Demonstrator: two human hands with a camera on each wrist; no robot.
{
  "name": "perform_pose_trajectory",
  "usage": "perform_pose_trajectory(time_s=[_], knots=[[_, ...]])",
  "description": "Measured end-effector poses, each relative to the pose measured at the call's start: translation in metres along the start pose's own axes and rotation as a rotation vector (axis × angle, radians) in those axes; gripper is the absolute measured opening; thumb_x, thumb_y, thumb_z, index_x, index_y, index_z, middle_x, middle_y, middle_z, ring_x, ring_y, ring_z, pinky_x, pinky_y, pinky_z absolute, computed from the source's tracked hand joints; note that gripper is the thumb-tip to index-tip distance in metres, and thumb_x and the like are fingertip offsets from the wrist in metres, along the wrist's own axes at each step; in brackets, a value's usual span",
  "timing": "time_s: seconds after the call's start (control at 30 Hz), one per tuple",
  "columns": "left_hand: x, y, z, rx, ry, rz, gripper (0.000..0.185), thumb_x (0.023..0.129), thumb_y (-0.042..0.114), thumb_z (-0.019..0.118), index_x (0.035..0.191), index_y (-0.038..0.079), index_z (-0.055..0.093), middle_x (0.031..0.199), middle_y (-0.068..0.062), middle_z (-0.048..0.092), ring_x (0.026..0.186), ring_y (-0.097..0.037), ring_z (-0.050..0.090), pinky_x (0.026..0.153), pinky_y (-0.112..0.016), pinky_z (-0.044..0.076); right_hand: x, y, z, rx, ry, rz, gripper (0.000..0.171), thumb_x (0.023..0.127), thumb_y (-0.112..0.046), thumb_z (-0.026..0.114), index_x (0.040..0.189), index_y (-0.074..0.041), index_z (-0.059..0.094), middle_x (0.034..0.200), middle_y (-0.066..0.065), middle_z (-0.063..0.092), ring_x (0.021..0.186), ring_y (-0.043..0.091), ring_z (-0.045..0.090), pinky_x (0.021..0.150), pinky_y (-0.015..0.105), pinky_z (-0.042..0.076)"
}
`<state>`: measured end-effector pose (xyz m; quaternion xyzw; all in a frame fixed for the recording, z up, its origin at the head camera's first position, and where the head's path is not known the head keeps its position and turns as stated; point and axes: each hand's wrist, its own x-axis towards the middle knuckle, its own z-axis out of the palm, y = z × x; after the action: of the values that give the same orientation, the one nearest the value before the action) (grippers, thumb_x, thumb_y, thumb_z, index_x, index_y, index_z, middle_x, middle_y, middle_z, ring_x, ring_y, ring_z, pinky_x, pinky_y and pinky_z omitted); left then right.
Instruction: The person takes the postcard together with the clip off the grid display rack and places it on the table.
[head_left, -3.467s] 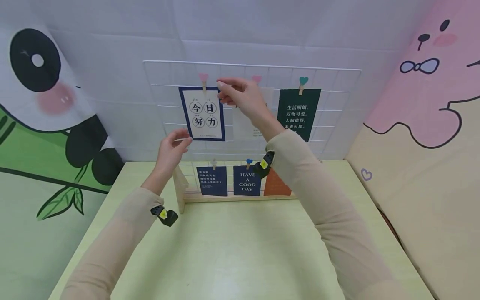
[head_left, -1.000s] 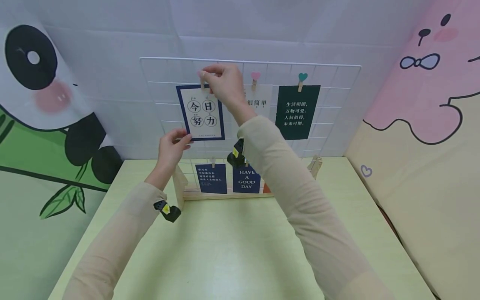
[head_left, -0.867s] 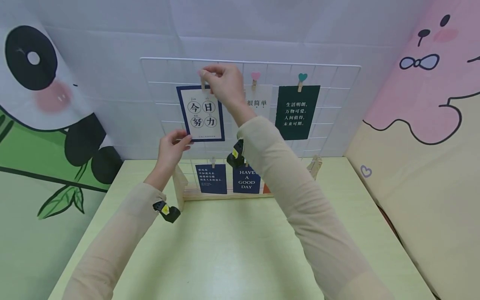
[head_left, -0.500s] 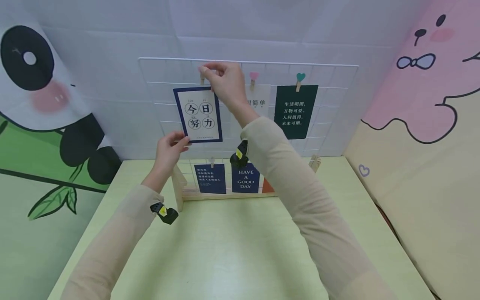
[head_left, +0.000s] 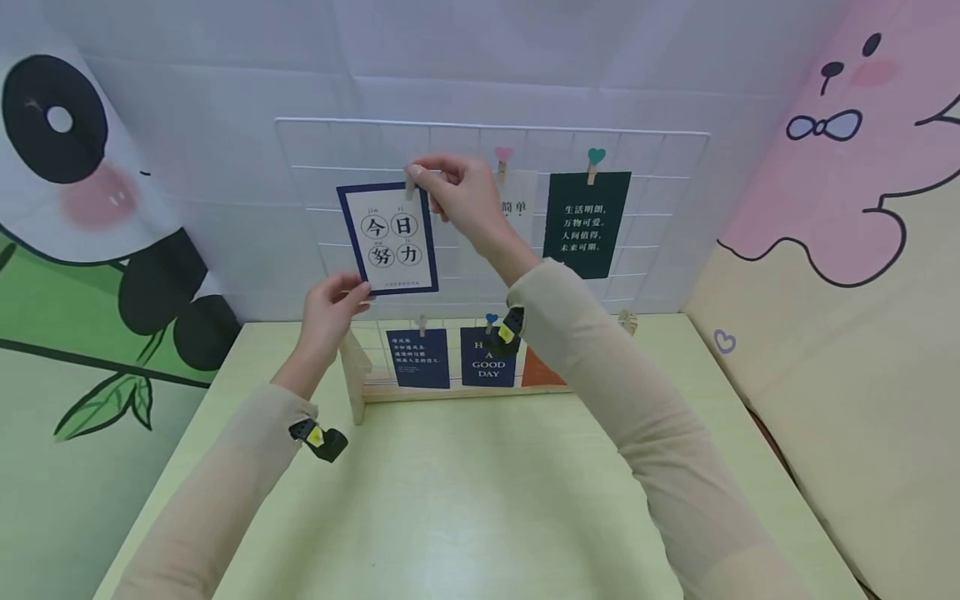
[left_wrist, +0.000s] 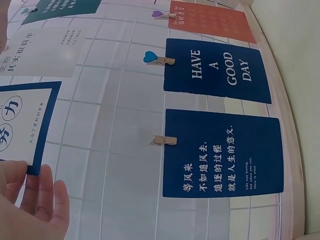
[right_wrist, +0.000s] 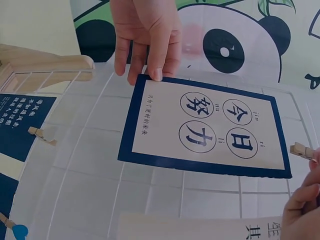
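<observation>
Card: a white paper card with a navy border and four circled black characters (head_left: pixel 387 239), flat, matt and rectangular, tilted slightly off square against the grid.
Card's place: it hangs between the two hands, its lower left corner at the left fingertips and its top edge just below the right fingertips.
Left hand: the left hand (head_left: pixel 330 302) pinches the card's lower left corner, thumb in front, fingers lightly curled round the edge.
Right hand: the right hand (head_left: pixel 459 193) has thumb and forefinger closed on a small plain wooden clothespin (head_left: pixel 412 177) at the card's top edge.
Grid: a white wire mesh panel (head_left: pixel 315 150) of thin rods in square cells stands upright behind the fingers, held in a pale wooden base (head_left: pixel 352 367) below the left hand.
Right of the right fingers: a pale card with black characters (head_left: pixel 517 208) partly hidden by the hand, under a pink heart peg (head_left: pixel 503 157); further right a dark green card with white characters (head_left: pixel 586 223) under a teal heart peg (head_left: pixel 596 160).
Below the hands: a navy card with small white characters (head_left: pixel 417 358), a navy card reading HAVE A GOOD DAY (head_left: pixel 487 363) and an orange card (head_left: pixel 542 372).
Table: a smooth light green tabletop (head_left: pixel 480 500).
</observation>
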<state>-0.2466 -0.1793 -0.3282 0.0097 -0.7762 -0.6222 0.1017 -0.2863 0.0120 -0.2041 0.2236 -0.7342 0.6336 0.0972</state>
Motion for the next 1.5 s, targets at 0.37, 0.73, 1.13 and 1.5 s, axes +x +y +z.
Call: perform_pose_trajectory(time_s=[0.37, 0.73, 1.13, 1.5], knots=[[-0.009, -0.004, -0.003, -0.029, 0.001, -0.005, 0.03, 0.089, 0.019, 0.052, 0.112, -0.001, 0.051, 0.108, -0.012, 0.052, 0.094, -0.019, 0.053, 0.081, -0.027, 0.045, -0.043, -0.017, -0.018, 0.011, -0.047, 0.041, 0.021, 0.087, -0.013, 0.056, 0.103, 0.0, 0.063, 0.058, 0.007, 0.046, 0.049, 0.016, 0.04, 0.047, 0.025, 0.036], [-0.021, -0.007, -0.004, -0.053, 0.011, -0.009, 0.028, 0.09, 0.019, 0.051, 0.11, 0.0, 0.05, 0.108, -0.011, 0.052, 0.095, -0.02, 0.053, 0.08, -0.025, 0.046, -0.05, 0.014, -0.038, 0.032, -0.063, 0.102, 0.024, 0.087, -0.016, 0.056, 0.105, -0.001, 0.062, 0.059, 0.006, 0.048, 0.05, 0.015, 0.041, 0.048, 0.025, 0.038], [-0.037, -0.014, -0.01, -0.073, 0.048, -0.008, 0.033, 0.089, 0.022, 0.053, 0.112, 0.0, 0.051, 0.106, -0.01, 0.053, 0.093, -0.02, 0.054, 0.079, -0.024, 0.046, -0.064, 0.045, -0.064, 0.028, -0.056, 0.177, 0.027, 0.084, -0.025, 0.061, 0.104, -0.007, 0.064, 0.061, 0.007, 0.05, 0.053, 0.016, 0.044, 0.05, 0.023, 0.042], [-0.048, -0.026, -0.014, -0.131, 0.029, -0.039, 0.029, 0.088, 0.023, 0.054, 0.108, 0.002, 0.052, 0.102, -0.009, 0.053, 0.094, -0.025, 0.053, 0.077, -0.021, 0.046, -0.085, 0.06, -0.08, 0.035, -0.077, 0.245, 0.029, 0.084, -0.023, 0.061, 0.107, -0.005, 0.063, 0.063, 0.008, 0.05, 0.053, 0.015, 0.044, 0.049, 0.02, 0.043]])
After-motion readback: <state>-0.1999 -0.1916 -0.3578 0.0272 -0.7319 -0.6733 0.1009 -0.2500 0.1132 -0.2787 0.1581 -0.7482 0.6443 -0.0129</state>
